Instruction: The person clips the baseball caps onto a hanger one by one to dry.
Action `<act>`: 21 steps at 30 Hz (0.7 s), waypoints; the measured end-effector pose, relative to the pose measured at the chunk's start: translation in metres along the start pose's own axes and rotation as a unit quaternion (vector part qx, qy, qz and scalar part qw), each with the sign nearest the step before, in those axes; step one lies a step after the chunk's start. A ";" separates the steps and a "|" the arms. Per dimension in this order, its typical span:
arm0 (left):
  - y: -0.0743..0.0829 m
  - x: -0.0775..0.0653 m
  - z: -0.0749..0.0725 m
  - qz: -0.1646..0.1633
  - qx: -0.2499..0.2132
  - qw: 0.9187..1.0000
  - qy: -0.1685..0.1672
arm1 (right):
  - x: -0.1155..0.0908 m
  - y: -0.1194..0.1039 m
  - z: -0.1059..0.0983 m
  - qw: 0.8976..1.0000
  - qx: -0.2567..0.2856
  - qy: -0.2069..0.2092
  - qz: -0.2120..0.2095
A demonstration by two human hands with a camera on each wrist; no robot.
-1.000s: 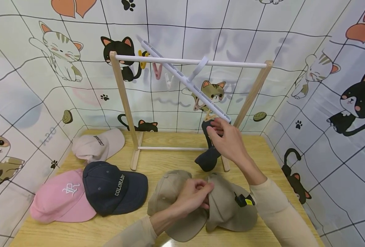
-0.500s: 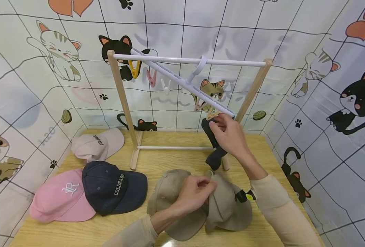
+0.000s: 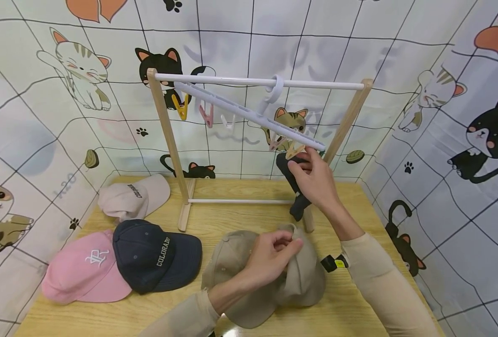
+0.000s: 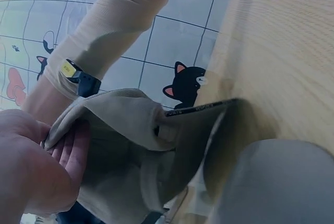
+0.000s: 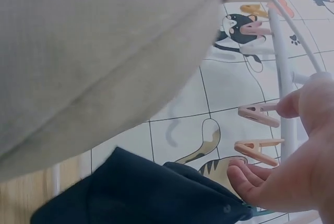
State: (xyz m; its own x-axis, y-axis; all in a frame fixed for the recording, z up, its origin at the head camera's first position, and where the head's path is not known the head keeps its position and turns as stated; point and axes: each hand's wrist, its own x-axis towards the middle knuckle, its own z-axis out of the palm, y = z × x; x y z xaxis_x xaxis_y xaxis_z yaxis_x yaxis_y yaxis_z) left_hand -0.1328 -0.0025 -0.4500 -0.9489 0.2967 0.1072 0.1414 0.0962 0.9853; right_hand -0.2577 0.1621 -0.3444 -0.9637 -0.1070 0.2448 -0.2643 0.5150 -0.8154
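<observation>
My left hand pinches the edge of a khaki cap, raised over a second khaki cap on the table. In the left wrist view its crown gapes and its brim points to the right. My right hand reaches up to the right end of a white clip hanger. In the right wrist view its thumb lies by a pink clip and its fingers curve loosely below a peach clip. Beside the fingers hangs a dark cap, seen nearly edge-on in the head view.
The hanger hooks over the white bar of a wooden-legged rack. A pink cap, a navy COLORADO cap and a pale cap lie at the left. Yellow and other clips dangle from the hanger.
The hanger has turned closer to parallel with the bar, its left end coming nearer. My right hand has risen slightly with its right end. My left hand has shifted right, tipping up the khaki cap.
</observation>
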 end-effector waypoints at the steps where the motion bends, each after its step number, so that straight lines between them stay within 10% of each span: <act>1: 0.001 0.001 0.000 0.003 -0.001 1.000 0.001 | 0.001 0.001 0.000 1.000 0.006 0.003 0.003; 21: 0.029 0.014 -0.017 0.079 0.011 0.995 0.055 | 0.022 0.005 0.010 0.986 0.153 0.062 0.024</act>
State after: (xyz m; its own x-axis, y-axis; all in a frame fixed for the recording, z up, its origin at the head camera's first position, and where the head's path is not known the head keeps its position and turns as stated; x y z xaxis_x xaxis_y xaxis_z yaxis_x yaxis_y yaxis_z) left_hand -0.1469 -0.0113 -0.4177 -0.9393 0.2049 0.2752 0.2958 0.0769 0.9522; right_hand -0.2809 0.1537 -0.3484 -0.9679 0.0259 0.2498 -0.2372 0.2332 -0.9431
